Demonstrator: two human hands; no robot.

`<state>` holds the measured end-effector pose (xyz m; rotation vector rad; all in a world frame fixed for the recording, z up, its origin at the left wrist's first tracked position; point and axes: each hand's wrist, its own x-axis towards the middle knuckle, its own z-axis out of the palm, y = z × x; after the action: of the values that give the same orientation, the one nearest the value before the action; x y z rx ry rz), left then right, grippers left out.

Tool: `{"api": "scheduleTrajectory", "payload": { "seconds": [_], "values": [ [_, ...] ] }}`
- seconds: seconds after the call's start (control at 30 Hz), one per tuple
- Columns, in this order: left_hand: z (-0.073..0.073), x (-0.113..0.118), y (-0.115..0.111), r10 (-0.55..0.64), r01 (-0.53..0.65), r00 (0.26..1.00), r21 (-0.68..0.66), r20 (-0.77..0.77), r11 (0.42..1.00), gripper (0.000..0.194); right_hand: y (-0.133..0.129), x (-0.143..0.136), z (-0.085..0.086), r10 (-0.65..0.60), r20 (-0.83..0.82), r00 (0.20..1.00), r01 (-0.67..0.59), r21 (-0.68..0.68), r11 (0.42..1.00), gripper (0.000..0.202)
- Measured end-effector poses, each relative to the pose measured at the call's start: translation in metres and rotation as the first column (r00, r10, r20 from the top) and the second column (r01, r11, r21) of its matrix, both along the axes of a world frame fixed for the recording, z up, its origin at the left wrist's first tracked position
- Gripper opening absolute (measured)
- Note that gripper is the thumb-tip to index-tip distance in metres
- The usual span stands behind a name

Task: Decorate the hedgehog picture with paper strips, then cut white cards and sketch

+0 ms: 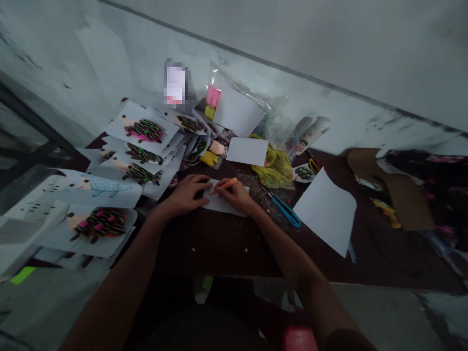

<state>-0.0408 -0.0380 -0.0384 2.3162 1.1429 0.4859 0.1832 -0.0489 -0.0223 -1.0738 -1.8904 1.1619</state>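
Observation:
A small white sheet of paper [234,208] lies on the dark table in front of me. My left hand [186,194] rests on its left side, fingers spread, holding nothing. My right hand [236,195] is closed around an orange pen [228,183], its tip pointing down at the paper beside the left fingertips. Any mark under the tip is too small to make out. Just right of my right hand lie blue-handled scissors [287,209], apart from it.
Stacked sheets with decorated hedgehog pictures [144,130] fill the left side. Behind my hands are a white card [247,151], a yellow net bag [276,168] and clear plastic bags [274,122]. A large white sheet [327,212] and brown cardboard [405,195] lie rightward.

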Motion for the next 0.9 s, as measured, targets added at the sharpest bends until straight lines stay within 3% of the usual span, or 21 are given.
{"api": "scheduleTrajectory", "payload": {
  "seconds": [0.9],
  "values": [
    [0.0038,0.0002,-0.0012,0.001,-0.001,1.000,-0.025,-0.002,1.000,0.052,-0.0007,0.0063,-0.0021,-0.013,0.029,1.000,0.013,-0.018,1.000,0.035]
  ]
}}
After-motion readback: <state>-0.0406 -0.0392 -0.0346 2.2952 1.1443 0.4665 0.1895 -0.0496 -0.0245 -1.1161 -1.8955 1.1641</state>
